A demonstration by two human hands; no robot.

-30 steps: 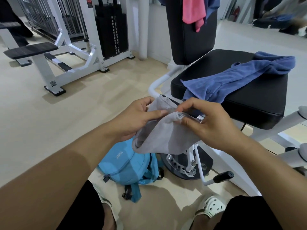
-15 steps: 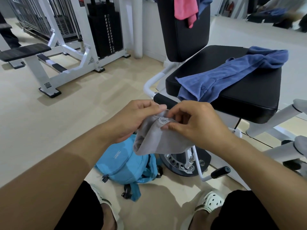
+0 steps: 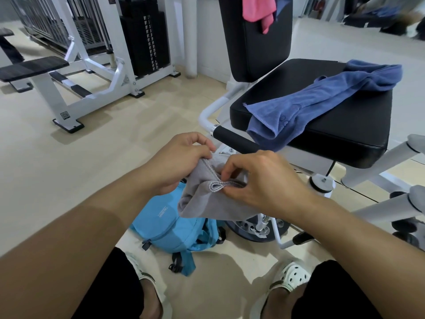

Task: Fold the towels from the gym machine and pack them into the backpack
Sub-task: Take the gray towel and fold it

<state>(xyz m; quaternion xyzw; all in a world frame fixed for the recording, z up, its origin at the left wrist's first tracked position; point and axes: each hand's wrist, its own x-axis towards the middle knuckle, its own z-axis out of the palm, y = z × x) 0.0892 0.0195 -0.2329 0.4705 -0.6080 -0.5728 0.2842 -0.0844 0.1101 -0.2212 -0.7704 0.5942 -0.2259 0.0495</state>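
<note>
Both hands pinch the grey towel [image 3: 207, 203] by its stitched hem

Soft, light, limp cloth: left hand [image 3: 181, 162] and right hand [image 3: 259, 183] fingers grip hem corners above the backpack [image 3: 165, 229] on the floor

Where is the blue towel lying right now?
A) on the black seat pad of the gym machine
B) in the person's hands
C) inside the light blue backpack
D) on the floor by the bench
A: the blue towel is spread across the black seat pad, one end drooping over its front edge, while both hands hold only the grey towel.
</note>
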